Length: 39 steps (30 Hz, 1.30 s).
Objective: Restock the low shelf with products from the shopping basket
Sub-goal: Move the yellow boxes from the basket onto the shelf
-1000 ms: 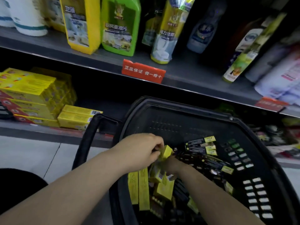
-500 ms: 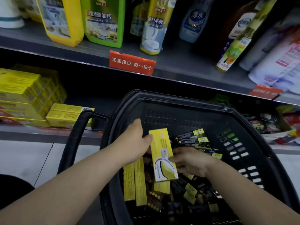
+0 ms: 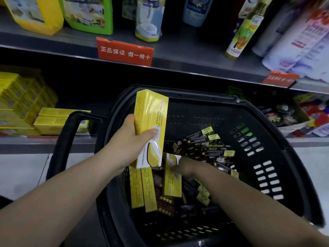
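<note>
Store aisle, two shelf levels – cleaning bottles [image 3: 147, 18] up top, low shelf [image 3: 44, 139] at left already carrying stacked yellow boxes [image 3: 23, 104]. Basket [image 3: 267, 122] sits in front of it on the floor, far from emptied: several yellow boxes and a heap of dark packs [image 3: 210, 147] are left inside, so most of the restock remains.

Left hand [image 3: 131, 139] grips one yellow box [image 3: 150, 127] around its middle, upright, above the basket's left rim – not yet at the shelf. Right hand [image 3: 185, 166] is down among the products, blurred; its fingers touch another yellow box [image 3: 171, 180], but whether they grasp it I can't tell.

Versus half a second ago: the held box is raised out of the basket and the right hand has let go of it, dropping back in.
</note>
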Each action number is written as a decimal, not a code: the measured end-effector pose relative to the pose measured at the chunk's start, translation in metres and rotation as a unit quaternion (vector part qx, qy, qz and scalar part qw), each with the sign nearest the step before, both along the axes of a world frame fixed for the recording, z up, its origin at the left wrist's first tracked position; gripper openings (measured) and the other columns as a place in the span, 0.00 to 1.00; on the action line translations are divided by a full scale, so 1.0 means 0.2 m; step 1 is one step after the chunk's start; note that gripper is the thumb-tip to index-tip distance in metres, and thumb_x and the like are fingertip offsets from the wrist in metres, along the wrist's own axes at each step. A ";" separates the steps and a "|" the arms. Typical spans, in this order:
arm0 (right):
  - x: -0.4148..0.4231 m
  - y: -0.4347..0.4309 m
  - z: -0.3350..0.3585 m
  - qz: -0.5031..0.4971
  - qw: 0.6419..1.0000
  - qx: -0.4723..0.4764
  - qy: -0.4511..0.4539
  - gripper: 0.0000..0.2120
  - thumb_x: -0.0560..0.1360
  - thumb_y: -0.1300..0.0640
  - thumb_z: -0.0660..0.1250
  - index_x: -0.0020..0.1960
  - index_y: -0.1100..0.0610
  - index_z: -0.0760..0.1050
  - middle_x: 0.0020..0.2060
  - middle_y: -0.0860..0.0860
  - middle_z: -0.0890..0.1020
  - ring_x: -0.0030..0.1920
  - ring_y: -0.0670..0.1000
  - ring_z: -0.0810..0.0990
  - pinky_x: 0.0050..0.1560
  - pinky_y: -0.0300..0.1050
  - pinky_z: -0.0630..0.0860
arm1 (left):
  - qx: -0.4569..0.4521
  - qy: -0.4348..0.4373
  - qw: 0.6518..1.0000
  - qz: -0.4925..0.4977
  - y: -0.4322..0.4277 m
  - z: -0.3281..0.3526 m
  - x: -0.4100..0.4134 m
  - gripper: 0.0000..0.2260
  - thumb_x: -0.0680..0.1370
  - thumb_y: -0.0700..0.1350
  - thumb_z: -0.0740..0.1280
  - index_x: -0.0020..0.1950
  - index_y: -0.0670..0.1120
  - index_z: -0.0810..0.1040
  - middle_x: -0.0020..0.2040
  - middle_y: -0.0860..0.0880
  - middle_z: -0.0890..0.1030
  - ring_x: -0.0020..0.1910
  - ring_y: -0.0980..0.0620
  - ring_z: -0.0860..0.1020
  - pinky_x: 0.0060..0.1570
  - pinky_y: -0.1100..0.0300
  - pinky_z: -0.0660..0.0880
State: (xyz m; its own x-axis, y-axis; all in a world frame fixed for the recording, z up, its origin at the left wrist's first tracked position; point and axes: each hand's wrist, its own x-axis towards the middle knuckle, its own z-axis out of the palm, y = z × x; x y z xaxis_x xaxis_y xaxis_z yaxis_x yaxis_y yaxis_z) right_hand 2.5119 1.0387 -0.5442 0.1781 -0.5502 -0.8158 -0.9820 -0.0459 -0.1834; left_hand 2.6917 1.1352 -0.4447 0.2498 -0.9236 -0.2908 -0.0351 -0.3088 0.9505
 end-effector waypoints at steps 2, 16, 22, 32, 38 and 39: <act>0.02 0.04 -0.15 0.087 0.991 0.000 0.098 0.27 0.82 0.52 0.51 0.76 0.63 0.49 0.62 0.61 0.72 0.57 0.59 0.74 0.59 0.53 0.70 | -0.002 -0.010 1.000 -0.005 0.00 -0.01 0.01 0.09 0.77 0.50 0.65 0.54 0.58 0.67 0.48 0.58 0.79 0.43 0.61 0.79 0.34 0.69 0.70; -0.14 -0.04 0.38 -0.190 0.930 0.133 -0.286 0.20 0.66 0.54 0.75 0.56 0.50 0.74 0.51 0.49 0.84 0.52 0.50 0.82 0.52 0.48 0.80 | 0.026 0.042 0.999 0.002 -0.01 0.01 0.02 0.15 0.78 0.53 0.62 0.63 0.52 0.66 0.53 0.56 0.77 0.52 0.56 0.76 0.51 0.57 0.74; -0.09 0.11 0.75 -0.183 0.904 -0.024 -0.386 0.36 0.56 0.42 0.77 0.60 0.50 0.71 0.52 0.47 0.83 0.51 0.48 0.83 0.49 0.42 0.78 | 0.055 0.130 0.990 0.021 0.01 0.03 -0.03 0.25 0.78 0.58 0.60 0.73 0.51 0.60 0.67 0.56 0.71 0.66 0.49 0.70 0.66 0.49 0.64; 0.14 0.24 0.85 -0.171 0.896 -0.105 -0.397 0.30 0.62 0.37 0.73 0.56 0.52 0.71 0.47 0.47 0.83 0.43 0.41 0.83 0.43 0.37 0.78 | 0.035 0.214 0.976 -0.018 0.20 0.13 0.02 0.40 0.60 0.67 0.68 0.67 0.49 0.69 0.54 0.52 0.83 0.49 0.53 0.83 0.47 0.57 0.79; 0.21 0.21 1.00 -0.147 0.869 0.016 -0.473 0.39 0.57 0.54 0.78 0.65 0.47 0.67 0.54 0.52 0.83 0.51 0.52 0.83 0.45 0.46 0.80 | 0.016 0.203 0.979 -0.020 0.24 0.20 0.08 0.33 0.63 0.64 0.68 0.64 0.51 0.71 0.51 0.53 0.84 0.49 0.55 0.83 0.47 0.58 0.78; 0.22 0.20 1.02 -0.143 0.866 0.015 -0.480 0.38 0.58 0.56 0.78 0.64 0.46 0.67 0.54 0.52 0.83 0.51 0.52 0.83 0.45 0.46 0.80 | 0.017 0.199 0.980 -0.015 0.24 0.22 0.09 0.33 0.63 0.64 0.68 0.64 0.51 0.71 0.51 0.54 0.84 0.48 0.57 0.83 0.45 0.61 0.78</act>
